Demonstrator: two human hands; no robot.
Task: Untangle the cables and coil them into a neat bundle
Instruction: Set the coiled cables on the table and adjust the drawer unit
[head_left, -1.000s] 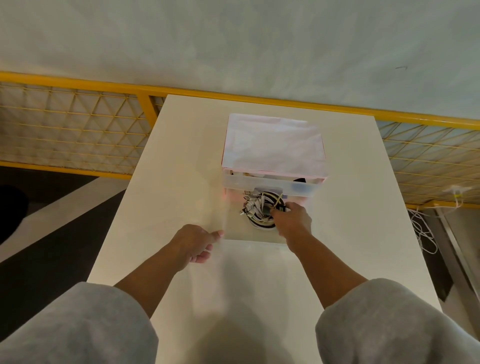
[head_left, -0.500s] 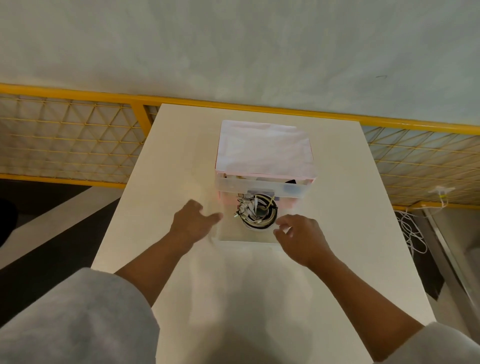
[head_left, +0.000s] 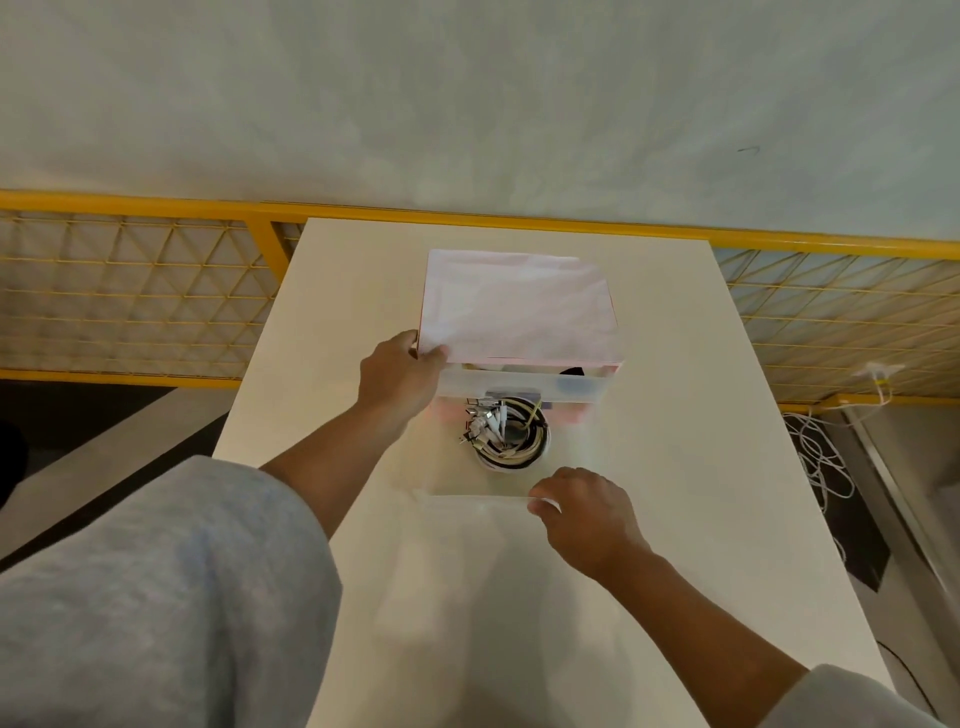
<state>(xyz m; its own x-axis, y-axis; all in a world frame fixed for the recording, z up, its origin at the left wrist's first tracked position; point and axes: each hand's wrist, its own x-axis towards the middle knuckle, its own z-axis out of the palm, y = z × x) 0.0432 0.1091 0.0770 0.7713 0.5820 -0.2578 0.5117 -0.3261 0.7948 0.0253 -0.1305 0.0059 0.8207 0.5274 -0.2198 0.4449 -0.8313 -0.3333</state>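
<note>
Both grasp: left hand (head_left: 397, 382) grips the box (head_left: 519, 312) corner; right hand (head_left: 587, 514) pinches the drawer (head_left: 467, 496) rim, cables (head_left: 511, 434) just beyond.

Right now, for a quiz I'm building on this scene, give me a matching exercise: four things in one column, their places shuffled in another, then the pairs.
Things: 1 left hand; 2 right hand; 3 coiled cables; 4 paper sheet.
Places: A in the open drawer; B on top of the drawer box; C at the drawer's front edge; D at the box's near left corner.
Pairs: 1-D; 2-C; 3-A; 4-B.
</note>
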